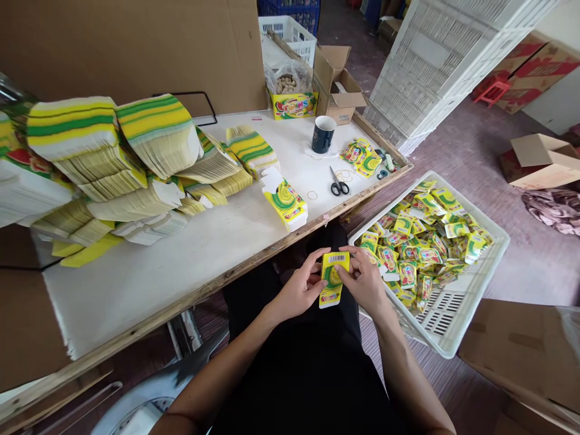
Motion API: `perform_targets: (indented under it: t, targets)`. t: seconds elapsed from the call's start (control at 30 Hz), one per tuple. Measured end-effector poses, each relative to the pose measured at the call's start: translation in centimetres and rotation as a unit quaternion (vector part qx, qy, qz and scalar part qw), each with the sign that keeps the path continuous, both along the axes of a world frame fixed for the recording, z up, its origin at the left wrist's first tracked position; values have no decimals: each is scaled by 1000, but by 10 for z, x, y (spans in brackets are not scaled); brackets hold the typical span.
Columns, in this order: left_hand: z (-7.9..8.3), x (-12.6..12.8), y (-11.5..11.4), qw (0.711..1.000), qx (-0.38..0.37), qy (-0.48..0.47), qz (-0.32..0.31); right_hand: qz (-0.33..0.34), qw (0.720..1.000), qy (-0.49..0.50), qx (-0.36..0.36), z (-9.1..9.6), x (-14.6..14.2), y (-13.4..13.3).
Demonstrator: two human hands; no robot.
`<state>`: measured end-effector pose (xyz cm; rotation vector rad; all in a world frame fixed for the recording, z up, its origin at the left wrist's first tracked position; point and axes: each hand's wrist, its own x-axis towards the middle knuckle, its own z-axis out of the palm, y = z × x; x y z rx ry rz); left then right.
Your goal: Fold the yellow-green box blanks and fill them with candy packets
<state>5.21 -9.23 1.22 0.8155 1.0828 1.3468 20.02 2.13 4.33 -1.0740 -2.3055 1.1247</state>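
Note:
Between my two hands, above my lap, is a small yellow and green carton (334, 279) with a barcode at its far end. My left hand (304, 284) pinches its left edge, fingers closed on it. The right hand (362, 279) grips the opposite edge, its thumb lying on the printed face. On the table just ahead lies a small stack of similar flat cartons (285, 202) with white flaps. To the right of my hands, a white plastic crate (492, 266) holds many small filled yellow-green packs (426, 254).
Large stacks of folded cartons (154, 136) cover the left of the white table (217, 241). Farther right are scissors (339, 184), a dark mug (323, 134), a printed display box (294, 106) and an open cardboard box (342, 90). Tall white crates (435, 66) stand beyond the wooden edge.

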Motion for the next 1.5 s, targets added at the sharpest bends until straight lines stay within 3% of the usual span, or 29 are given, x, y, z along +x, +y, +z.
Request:
perform_targets:
  t: [0.2,0.47,0.77,0.93,1.07,1.13,1.23,1.27,1.33,1.37,1.43,1.5]
  targets:
    - [3,-1,2,1000,-10,23,6,-14,1000,-6,5,-7,-4,3]
    - [-1,-10,3,998,-18,57,-19,42,998,-39,-3,-3,-6,13]
    - [-4,-10,3,999,-12,36,-13,31,998,-27,-54,-10,-8,9]
    - [-5,-12,5,998,-6,55,5,12,999,-43,-13,-10,-7,13]
    - [-1,-18,5,1000,5,2,22,47,998,29,14,-9,-3,13]
    - [-2,-15,6,1000,8,-4,13,49,996,78,-9,-12,-2,11]
    - [-4,-5,8,999,28,39,4,25,986,146,-80,-16,4,9]
    - [-4,-4,10,996,48,70,7,5,986,152,-69,-15,9,10]
    - [-1,-7,16,977,107,176,46,-58,990,123,36,-9,27,19]
    - [1,-14,20,956,139,246,80,-108,981,91,131,-4,39,26]
    - [5,-35,31,882,165,405,175,-205,935,29,288,5,67,44]
    - [7,-60,43,813,125,519,232,-255,918,-48,299,9,91,57]
